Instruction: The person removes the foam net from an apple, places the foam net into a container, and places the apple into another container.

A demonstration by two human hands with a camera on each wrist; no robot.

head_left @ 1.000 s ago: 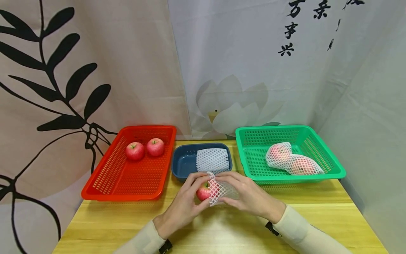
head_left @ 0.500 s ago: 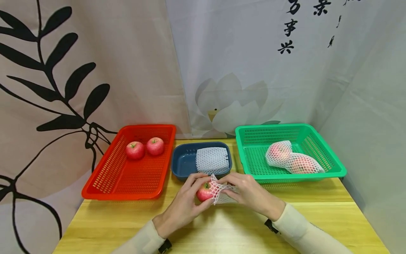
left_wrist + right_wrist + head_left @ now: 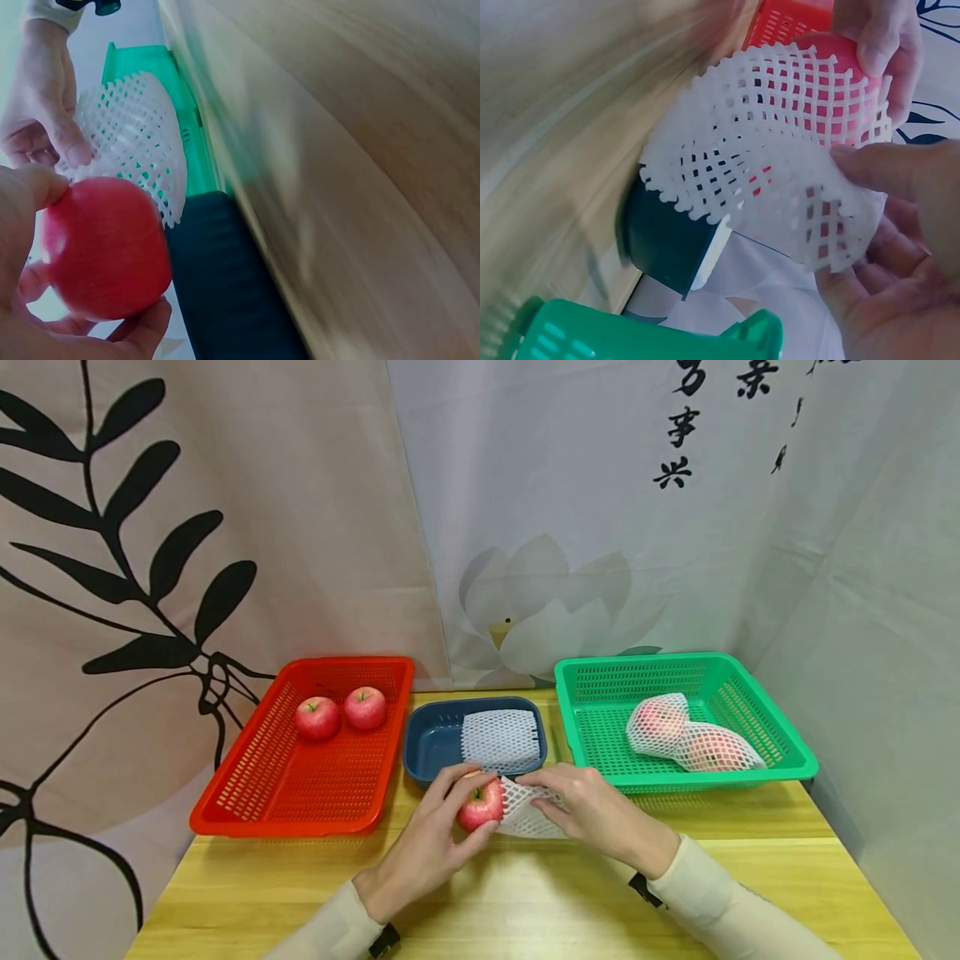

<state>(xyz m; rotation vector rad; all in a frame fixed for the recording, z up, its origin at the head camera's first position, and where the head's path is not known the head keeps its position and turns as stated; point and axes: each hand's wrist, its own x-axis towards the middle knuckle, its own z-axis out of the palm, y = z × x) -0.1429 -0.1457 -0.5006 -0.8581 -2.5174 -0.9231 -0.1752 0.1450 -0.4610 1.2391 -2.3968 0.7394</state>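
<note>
A red apple [image 3: 481,805] is gripped in my left hand [image 3: 431,835], thumb below and fingers over the top in the head view. My right hand [image 3: 600,817] pinches a white foam net sleeve [image 3: 525,812] between thumb and fingers. In the right wrist view the foam net [image 3: 772,112] spreads wide, its toothed edge overlapping the apple [image 3: 832,56]. From the left wrist the apple [image 3: 109,247] shows mostly bare, with the net [image 3: 139,135] right beside it. Both hands work above the wooden table, in front of the blue basket [image 3: 435,752].
More white foam nets [image 3: 501,737] lie stacked in the blue basket. On the left, a red basket [image 3: 300,793] has two bare apples [image 3: 341,713]. A green basket [image 3: 600,752] on the right contains two apples in foam nets [image 3: 690,739]. A printed curtain [image 3: 525,485] hangs behind.
The foam net has shifted right off the front of the apple, so more of its red skin shows. My right fingers have bunched the net; my left hand keeps its grip on the apple.
</note>
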